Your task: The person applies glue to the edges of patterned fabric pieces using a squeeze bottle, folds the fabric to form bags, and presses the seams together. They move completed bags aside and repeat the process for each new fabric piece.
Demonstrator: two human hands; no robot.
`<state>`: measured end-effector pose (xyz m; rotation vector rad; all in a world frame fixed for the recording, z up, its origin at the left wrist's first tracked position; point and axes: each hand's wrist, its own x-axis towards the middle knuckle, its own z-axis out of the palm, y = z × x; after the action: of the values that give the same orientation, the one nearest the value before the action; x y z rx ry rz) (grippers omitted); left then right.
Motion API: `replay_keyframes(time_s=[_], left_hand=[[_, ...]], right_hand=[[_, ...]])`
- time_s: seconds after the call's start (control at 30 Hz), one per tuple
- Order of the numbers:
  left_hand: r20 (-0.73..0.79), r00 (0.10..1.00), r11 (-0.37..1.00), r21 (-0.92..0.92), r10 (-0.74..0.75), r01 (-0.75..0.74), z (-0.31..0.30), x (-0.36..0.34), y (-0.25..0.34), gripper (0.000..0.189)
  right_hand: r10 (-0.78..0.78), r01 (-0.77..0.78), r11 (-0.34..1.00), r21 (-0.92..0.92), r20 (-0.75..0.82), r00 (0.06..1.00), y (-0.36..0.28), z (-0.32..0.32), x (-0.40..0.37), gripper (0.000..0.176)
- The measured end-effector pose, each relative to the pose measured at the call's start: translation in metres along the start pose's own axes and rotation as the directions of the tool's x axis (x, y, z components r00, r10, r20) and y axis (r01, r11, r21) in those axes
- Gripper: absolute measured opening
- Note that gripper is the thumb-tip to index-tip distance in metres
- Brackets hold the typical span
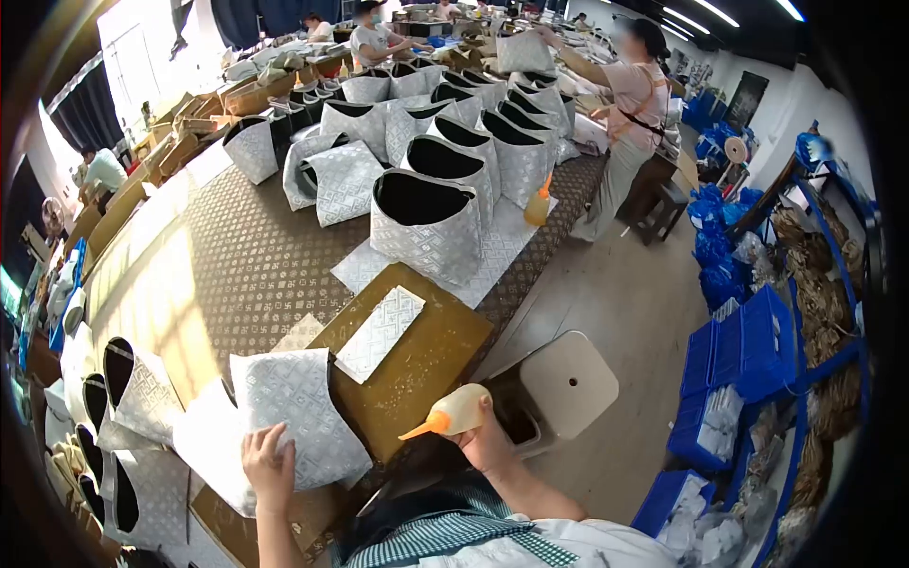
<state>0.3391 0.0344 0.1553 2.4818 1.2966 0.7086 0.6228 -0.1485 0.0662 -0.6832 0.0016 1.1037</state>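
A silvery patterned fabric piece [298,402] lies at the table's near edge, and my left hand [269,462] rests on its lower left part with fingers spread. My right hand [485,437] is wrapped round a pale squeeze bottle [461,409], whose orange nozzle points left over the brown board [431,355]. On that board lies a white patterned strip [382,333]. Just beyond it stands an open silvery pouch [426,237] with a dark inside, at the front of rows of similar pouches.
Another orange-tipped bottle [537,206] stands at the table's right edge. More pouches [142,398] are at the left. A stool [568,383] is beside the board, and blue crates [743,350] line the right. A co-worker [634,104] stands at the far right of the table.
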Motion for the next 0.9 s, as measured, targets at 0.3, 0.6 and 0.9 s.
replay_keyframes(time_s=[0.3,0.6,0.9], left_hand=[[0.460,0.818,0.774,-0.632,0.346,0.028,0.022,-0.036,-0.024,0.105],[0.231,0.947,0.439,-0.891,0.223,0.114,0.148,-0.055,-0.020,0.081],[0.137,0.989,0.518,-0.851,0.055,0.090,0.204,-0.049,-0.001,0.097]], right_hand=[[0.285,-0.284,0.957,0.065,-0.002,0.958,0.180,0.070,-0.047,0.061],[0.483,-0.549,0.779,-0.301,-0.270,0.833,0.204,-0.110,-0.071,0.052],[0.470,-0.659,0.266,-0.703,-0.503,0.726,0.331,-0.290,-0.105,0.048]])
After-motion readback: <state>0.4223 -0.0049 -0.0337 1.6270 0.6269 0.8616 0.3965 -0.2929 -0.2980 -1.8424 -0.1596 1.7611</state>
